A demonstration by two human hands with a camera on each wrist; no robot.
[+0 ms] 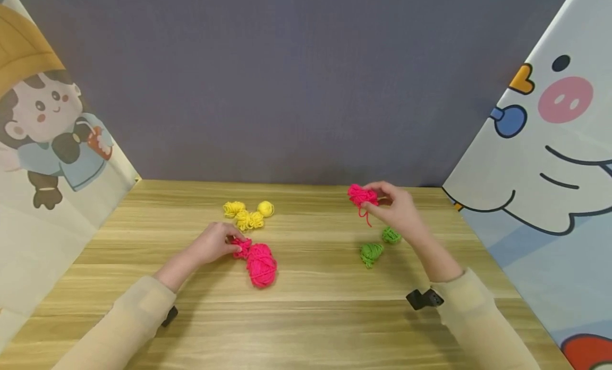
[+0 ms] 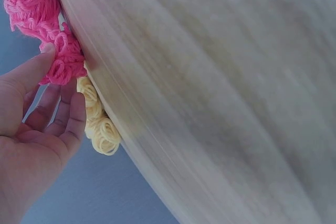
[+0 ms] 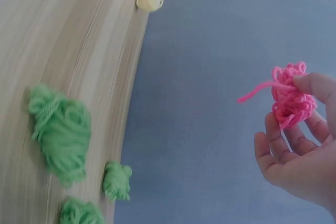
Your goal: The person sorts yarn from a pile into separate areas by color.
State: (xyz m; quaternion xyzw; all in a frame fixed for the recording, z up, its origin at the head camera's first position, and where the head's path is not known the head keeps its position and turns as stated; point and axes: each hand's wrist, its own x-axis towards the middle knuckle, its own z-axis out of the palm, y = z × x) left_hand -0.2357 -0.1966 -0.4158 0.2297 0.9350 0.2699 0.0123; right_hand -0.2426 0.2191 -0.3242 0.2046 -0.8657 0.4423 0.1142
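Observation:
My left hand [image 1: 216,243] pinches a small bundle of pink yarn [image 2: 64,59] between thumb and fingers, low over the table. Right against that bundle lies a larger ball of pink yarn [image 1: 262,265]. Raised above the table at the right, my right hand [image 1: 396,209] holds another pink yarn bundle [image 1: 362,195] by its side, and a loose strand hangs from it. In the right wrist view the thumb presses on this bundle [image 3: 291,95] from above, other fingers beneath. Below this hand sit balls of green yarn [image 1: 371,254], three of them showing in the right wrist view.
Several yellow yarn balls [image 1: 248,220] are grouped just beyond my left hand. The wooden table [image 1: 311,327] ends at a grey back panel [image 1: 296,83]. Cartoon-printed panels flank it, one on the left [image 1: 28,216] and one on the right [image 1: 540,157].

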